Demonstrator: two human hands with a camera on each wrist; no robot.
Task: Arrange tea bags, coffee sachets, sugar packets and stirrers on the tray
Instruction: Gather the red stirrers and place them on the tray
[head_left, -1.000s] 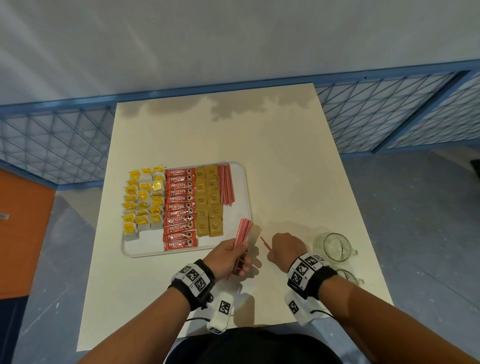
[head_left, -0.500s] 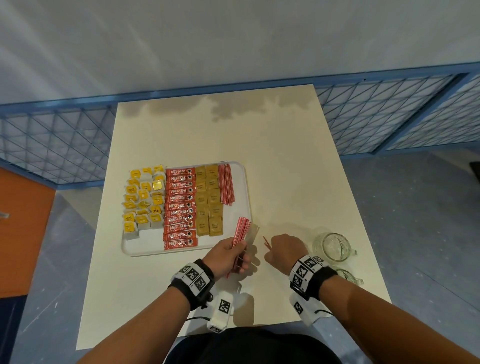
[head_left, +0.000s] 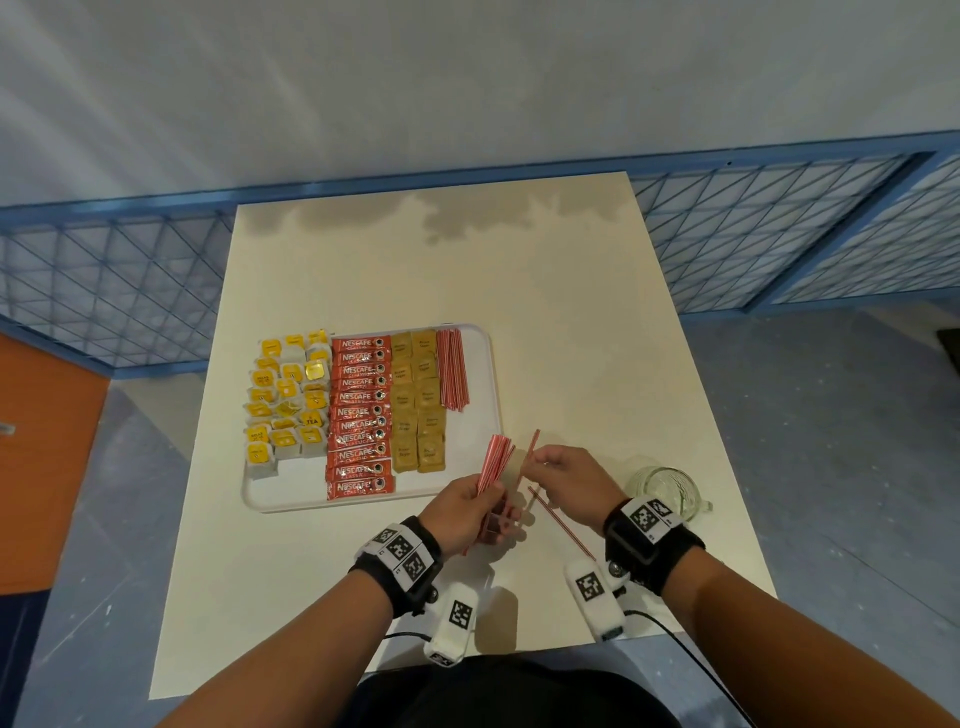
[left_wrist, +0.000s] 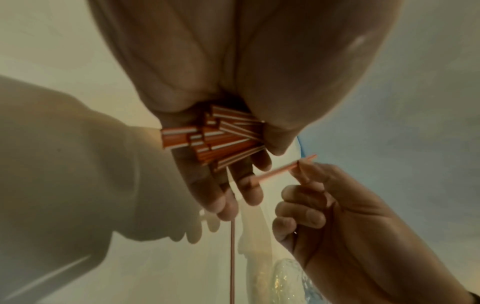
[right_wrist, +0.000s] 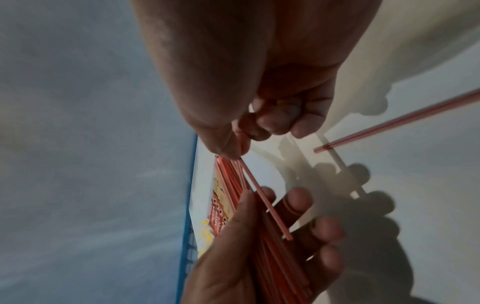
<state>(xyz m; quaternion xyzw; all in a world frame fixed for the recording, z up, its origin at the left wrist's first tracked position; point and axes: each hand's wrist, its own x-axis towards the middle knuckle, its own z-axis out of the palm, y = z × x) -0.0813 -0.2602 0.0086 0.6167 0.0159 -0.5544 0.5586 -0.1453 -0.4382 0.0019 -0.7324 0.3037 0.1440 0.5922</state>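
Head view: the white tray (head_left: 483, 364) sits on the cream table (head_left: 545, 291), left of centre. On it, from left to right, lie yellow tea bags (head_left: 288, 397), a column of red coffee sachets (head_left: 358, 415), two columns of brown sugar packets (head_left: 418, 405) and a row of red stirrers (head_left: 453, 375) at the far right of the tray. The left hand (head_left: 462, 506) grips a bundle of stirrers (head_left: 496, 461) just off the tray's near right corner, the bundle fanned and tilted away. The right hand (head_left: 566, 480) pinches a single stirrer (head_left: 531, 451) close beside the bundle. Half a second ago this hand was lower on the table, further from the bundle, with only a short red tip showing. A loose stirrer (head_left: 561, 522) lies on the table under the right wrist. A glass cup (head_left: 665, 491) stands near the right edge.

Left wrist view: the fingers (left_wrist: 221, 197) curl round the cut ends of the bundle (left_wrist: 221, 139). The right hand (left_wrist: 319, 207) holds the single stirrer (left_wrist: 280, 169) between thumb and forefinger.

Right wrist view: thumb and fingertips (right_wrist: 270, 123) close on the top of the single stirrer (right_wrist: 265, 197), which crosses the bundle (right_wrist: 233, 185) held in the left hand (right_wrist: 259, 257). The loose stirrer (right_wrist: 397, 123) lies apart on the table.
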